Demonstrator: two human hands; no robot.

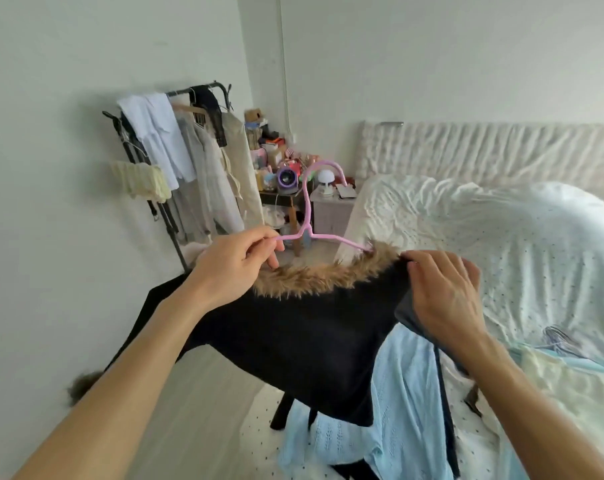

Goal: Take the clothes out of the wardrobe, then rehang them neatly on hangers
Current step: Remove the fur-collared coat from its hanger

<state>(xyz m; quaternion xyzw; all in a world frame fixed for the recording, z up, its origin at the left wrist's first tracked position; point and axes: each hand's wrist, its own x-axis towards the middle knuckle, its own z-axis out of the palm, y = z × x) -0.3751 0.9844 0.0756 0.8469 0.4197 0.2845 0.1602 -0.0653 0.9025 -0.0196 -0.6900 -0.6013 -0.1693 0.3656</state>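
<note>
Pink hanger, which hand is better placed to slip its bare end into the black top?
Left. The left hand pinches the pink hanger's bare end beside the fur collar; the right hand grips the black top's far shoulder.

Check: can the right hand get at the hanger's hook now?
Likely yes, once freed: the hook stands clear above the collar, but the right hand grips the top.

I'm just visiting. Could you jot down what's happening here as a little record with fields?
Activity: fitting a black top onto a pink hanger
Left hand: pinches one arm of the hanger
Right hand: grips the top's shoulder
Hanger: its other arm is tucked under the fur collar
Below: a light blue garment on the bed
Background: a clothes rack with hanging clothes
</note>
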